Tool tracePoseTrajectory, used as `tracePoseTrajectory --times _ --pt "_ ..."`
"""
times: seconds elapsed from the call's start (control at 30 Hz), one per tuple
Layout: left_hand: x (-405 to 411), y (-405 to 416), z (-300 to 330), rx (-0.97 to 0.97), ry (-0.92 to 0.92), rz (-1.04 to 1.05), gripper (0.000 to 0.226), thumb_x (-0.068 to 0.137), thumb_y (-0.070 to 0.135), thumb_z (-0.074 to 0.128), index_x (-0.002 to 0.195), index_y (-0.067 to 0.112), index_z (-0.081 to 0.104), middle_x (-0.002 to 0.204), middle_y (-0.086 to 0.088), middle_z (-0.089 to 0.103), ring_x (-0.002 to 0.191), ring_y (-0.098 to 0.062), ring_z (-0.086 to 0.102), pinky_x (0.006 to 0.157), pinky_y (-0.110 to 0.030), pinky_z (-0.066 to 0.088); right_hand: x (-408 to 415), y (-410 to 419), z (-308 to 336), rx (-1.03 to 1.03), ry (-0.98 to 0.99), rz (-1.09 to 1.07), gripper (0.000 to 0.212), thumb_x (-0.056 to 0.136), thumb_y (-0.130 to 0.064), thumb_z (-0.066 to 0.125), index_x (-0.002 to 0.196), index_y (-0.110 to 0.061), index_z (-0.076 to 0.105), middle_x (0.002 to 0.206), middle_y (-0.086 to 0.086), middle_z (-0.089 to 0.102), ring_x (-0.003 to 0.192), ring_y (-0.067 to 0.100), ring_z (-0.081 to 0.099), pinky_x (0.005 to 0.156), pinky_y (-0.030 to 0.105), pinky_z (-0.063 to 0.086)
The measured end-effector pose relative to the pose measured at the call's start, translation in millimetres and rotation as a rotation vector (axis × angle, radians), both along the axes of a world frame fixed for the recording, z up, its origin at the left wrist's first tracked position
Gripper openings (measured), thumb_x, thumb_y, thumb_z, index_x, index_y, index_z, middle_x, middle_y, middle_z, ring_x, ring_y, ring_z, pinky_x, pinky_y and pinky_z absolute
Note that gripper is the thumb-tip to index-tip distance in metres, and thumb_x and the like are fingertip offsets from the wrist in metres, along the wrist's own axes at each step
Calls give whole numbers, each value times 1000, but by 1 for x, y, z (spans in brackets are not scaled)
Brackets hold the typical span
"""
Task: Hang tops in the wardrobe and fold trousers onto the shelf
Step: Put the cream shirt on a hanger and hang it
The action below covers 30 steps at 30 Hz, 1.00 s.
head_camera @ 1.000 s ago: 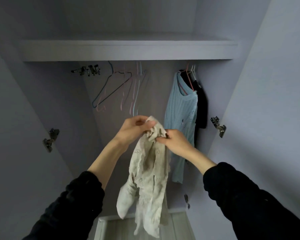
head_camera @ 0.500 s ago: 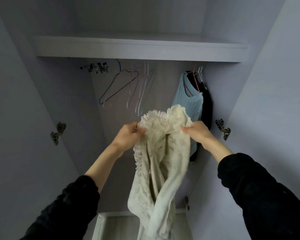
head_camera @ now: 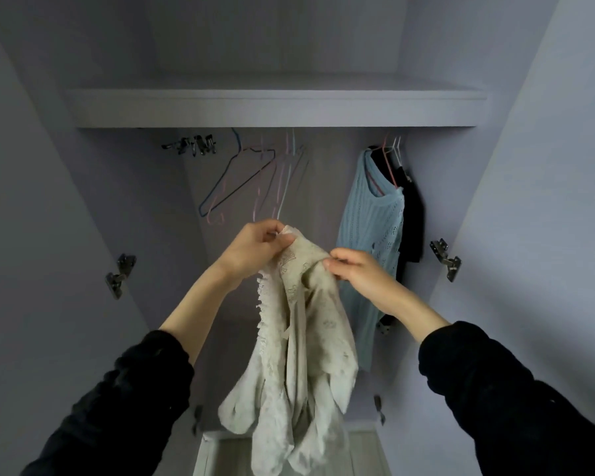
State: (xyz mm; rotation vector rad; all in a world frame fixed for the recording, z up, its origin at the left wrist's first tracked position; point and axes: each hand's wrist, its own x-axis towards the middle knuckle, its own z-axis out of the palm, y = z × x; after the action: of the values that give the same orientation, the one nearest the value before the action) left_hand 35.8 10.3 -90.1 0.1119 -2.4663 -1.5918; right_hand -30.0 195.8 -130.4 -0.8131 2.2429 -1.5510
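1. The left hand (head_camera: 255,250) pinched the top edge of the cream top (head_camera: 303,338), fingers curled round a frilled corner, and the right hand (head_camera: 356,278) gripped the same garment just to the right, thumb and fingers closed on the cloth.
2. The cream top hung in front of the open wardrobe, below the shelf (head_camera: 275,113) and nearer the viewer than the rail. Its long axis ran straight down from the two hands, sleeves and hem dangling at the bottom, gathered upper edge pointing up.
3. The empty hangers (head_camera: 251,180) hung up and far from the hands, a little left of centre. The left hand sat almost directly under them and looked the nearer one to reach up.
4. A blue knitted top (head_camera: 375,228) already hung to the right, with a dark garment (head_camera: 413,214) just behind it.
5. The neck opening could not be made out, so the top probably needed spreading before a hanger went in.
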Motion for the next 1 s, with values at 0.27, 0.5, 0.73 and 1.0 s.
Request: tracePoseTrajectory --times 0.27,0.5,0.73,1.0 --pt "30 -12 -70 178 -169 -87 40 79 47 57 106 18 65 94 10 65 86 -2 58 78 -16 46 -10 -10 39 -111 -74 -53 18 96 -18 52 88 -18 68 86 -5 69 82 7 66 79 22 48" --pt "25 -10 -93 168 -219 -23 14 87 18 66 73 18 62 69 5 55 71 -11 46 67 -18 38 -26 -6 50 -88 -96 -91 18 96 -17 51 94 -13 68 89 0 71 83 11 66 76 24 47" --pt "12 -22 -97 138 -145 143 9 97 12 47 95 11 56 75 3 56 57 -2 52 54 -11 41 -37 22 44 39 -118 -125 20 98 -19 48 103 -16 67 109 2 69 106 15 63 102 35 44" --pt "10 10 -128 -263 266 454 27 89 37 47 102 16 56 96 7 56 92 -15 55 80 -29 23 -38 26 53 45 -19 -112 17 96 -18 52 93 -22 67 106 -2 68 109 12 60 101 31 43"
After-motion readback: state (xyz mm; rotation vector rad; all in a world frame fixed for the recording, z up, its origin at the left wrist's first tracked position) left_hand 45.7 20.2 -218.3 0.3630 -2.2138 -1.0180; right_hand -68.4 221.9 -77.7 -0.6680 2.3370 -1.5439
